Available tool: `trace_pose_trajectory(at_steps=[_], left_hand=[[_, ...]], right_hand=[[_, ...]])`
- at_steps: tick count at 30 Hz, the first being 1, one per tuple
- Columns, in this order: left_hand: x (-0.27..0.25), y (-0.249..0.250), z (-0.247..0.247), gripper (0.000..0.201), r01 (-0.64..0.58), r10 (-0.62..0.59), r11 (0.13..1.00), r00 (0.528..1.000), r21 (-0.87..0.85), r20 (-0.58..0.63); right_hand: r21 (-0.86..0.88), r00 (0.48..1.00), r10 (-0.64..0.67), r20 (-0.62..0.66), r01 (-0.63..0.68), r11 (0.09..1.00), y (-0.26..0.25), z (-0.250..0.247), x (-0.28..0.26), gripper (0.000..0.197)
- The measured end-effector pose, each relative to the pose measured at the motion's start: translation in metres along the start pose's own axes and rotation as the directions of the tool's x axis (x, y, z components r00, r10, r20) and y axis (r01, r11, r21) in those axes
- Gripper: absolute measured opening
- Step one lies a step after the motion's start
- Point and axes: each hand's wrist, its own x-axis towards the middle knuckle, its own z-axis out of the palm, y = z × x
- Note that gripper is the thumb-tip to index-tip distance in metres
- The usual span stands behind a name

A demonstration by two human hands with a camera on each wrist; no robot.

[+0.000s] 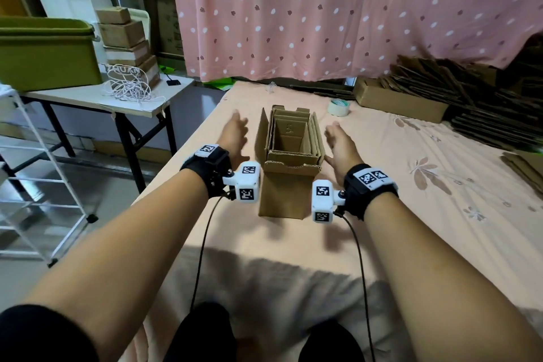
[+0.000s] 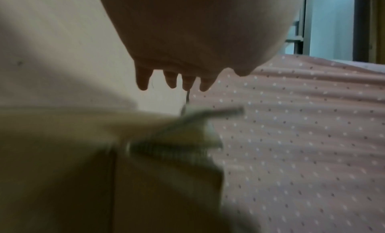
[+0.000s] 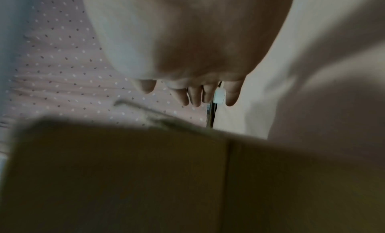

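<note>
Flanking the open brown corrugated cardboard box (image 1: 283, 191), upright on the peach floral bed sheet (image 1: 396, 200), our left grip (image 1: 233, 134) at 9 o'clock and right grip (image 1: 340, 147) at 3 o'clock are spread flat, holding nothing. We judge the box light, stiff yet crushable: press both side walls evenly.

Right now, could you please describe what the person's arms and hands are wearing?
The left hand and right hand wear no gloves. Each wrist carries a black strap with white blocks bearing black-and-white square codes. A thin black cable trails from each. A black sleeve covers the left upper arm.
</note>
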Motion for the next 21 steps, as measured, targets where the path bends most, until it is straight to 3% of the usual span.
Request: trace_pose_trajectory(at_steps=[2, 4, 8, 11, 14, 21], left_hand=[[-0.008, -0.005, 0.024, 0.069, 0.019, -0.021, 1.0, 0.994, 0.021, 0.106], [-0.015, -0.008, 0.037, 0.069, 0.047, -0.056, 0.997, 0.983, 0.053, 0.173], [-0.011, 0.002, 0.02, 0.067, 0.032, -0.046, 0.994, 0.989, 0.108, 0.138], [-0.01, 0.005, 0.023, 0.07, -0.037, 0.026, 0.989, 0.997, 0.146, 0.076], [-0.018, -0.001, 0.043, 0.064, -0.067, 0.048, 0.993, 0.982, 0.096, 0.181], [-0.017, 0.016, 0.035, 0.068, -0.104, 0.086, 0.98, 0.991, 0.172, 0.107]], right_hand=[[0.091, 0.988, 0.045, 0.145, -0.059, 0.994, 0.005, 0.02, -0.001, 0.065], [0.163, 0.986, 0.076, 0.147, -0.1, 0.982, 0.003, 0.031, -0.002, 0.067], [0.158, 0.99, 0.065, 0.127, -0.084, 0.984, -0.008, 0.019, -0.004, 0.056], [0.171, 0.992, 0.037, 0.12, -0.058, 0.984, -0.011, 0.018, -0.004, 0.051], [0.144, 0.99, 0.042, 0.134, -0.062, 0.988, -0.011, 0.031, -0.006, 0.058], [0.034, 0.998, 0.034, 0.052, -0.035, 0.999, -0.008, -0.001, 0.001, 0.069]])
